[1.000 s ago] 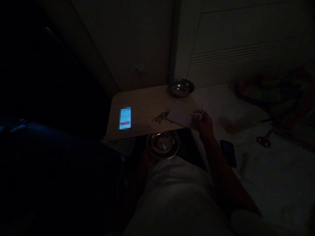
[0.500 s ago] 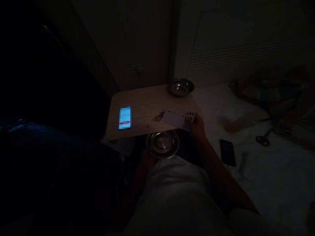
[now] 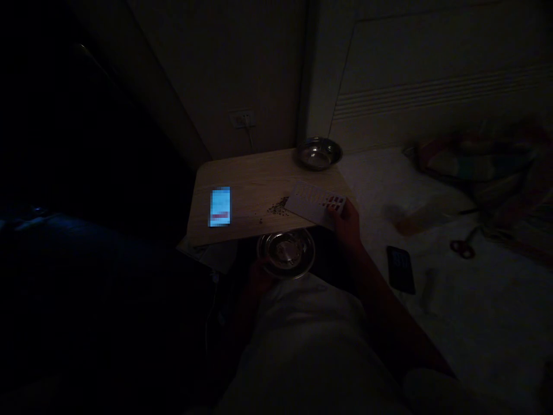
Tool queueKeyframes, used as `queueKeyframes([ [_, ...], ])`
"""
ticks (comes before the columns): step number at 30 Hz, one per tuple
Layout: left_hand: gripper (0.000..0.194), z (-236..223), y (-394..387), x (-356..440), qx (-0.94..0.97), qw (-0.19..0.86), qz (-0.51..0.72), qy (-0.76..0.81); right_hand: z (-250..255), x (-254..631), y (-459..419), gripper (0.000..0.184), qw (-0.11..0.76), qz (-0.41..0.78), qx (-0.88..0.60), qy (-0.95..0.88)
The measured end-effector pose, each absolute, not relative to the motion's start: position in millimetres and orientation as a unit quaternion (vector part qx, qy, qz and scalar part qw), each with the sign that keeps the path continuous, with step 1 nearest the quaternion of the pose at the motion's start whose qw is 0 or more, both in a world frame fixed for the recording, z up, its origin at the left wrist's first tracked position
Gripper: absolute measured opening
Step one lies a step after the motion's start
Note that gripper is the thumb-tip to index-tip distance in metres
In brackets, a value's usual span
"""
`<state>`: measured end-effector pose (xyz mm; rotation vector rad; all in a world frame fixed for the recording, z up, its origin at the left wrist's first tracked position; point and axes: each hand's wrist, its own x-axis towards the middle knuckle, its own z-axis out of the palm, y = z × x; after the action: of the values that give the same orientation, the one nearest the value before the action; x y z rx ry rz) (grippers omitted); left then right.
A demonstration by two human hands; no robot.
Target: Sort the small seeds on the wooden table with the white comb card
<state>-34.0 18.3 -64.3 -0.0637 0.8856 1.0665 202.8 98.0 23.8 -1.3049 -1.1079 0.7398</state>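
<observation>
My right hand (image 3: 347, 221) grips the right end of a pale card (image 3: 309, 207) with rows of small coloured marks along its upper part. The card is held over the wooden tabletop (image 3: 246, 173), its left edge beside a scatter of small dark bits (image 3: 279, 207). Just below the table's front edge, my left hand (image 3: 262, 273) is closed on the left rim of a shiny metal bowl (image 3: 307, 262). Some small bits seem to lie in that bowl. Darkness hides most of the left fingers.
A phone with a lit, blurred screen (image 3: 220, 206) lies on the table's left part. Another metal bowl (image 3: 319, 154) stands at its back right corner. On the white bedding to the right are a dark phone (image 3: 400, 269), red-handled scissors (image 3: 462, 249) and a bundle of cloth (image 3: 475, 158).
The card's face has tipped more into view, so its rows of marks show more. My left hand and the bowl have stayed in place.
</observation>
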Motion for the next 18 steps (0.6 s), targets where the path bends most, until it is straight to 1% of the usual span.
queueKeyframes([
  [2,0.024,-62.8,18.8,-33.9,-0.031,0.776,0.488,0.399,24.7,205.3,97.9,0.025,0.596,0.312,-0.566,-0.477],
  [6,0.018,-60.0,19.2,-33.6,-0.031,0.766,0.497,0.407,22.2,207.8,97.7,0.023,0.588,0.322,-0.56,-0.487],
  [9,0.022,-55.8,17.6,-33.3,-0.031,0.769,0.492,0.407,19.8,206.6,97.8,0.023,0.582,0.333,-0.552,-0.497],
  [12,0.024,-50.4,15.9,-32.8,-0.029,0.77,0.494,0.403,20.0,205.8,98.1,0.024,0.594,0.33,-0.548,-0.488],
  [18,0.018,-51.5,17.6,-32.6,-0.033,0.765,0.504,0.401,20.3,210.1,95.5,0.026,0.61,0.329,-0.561,-0.452],
])
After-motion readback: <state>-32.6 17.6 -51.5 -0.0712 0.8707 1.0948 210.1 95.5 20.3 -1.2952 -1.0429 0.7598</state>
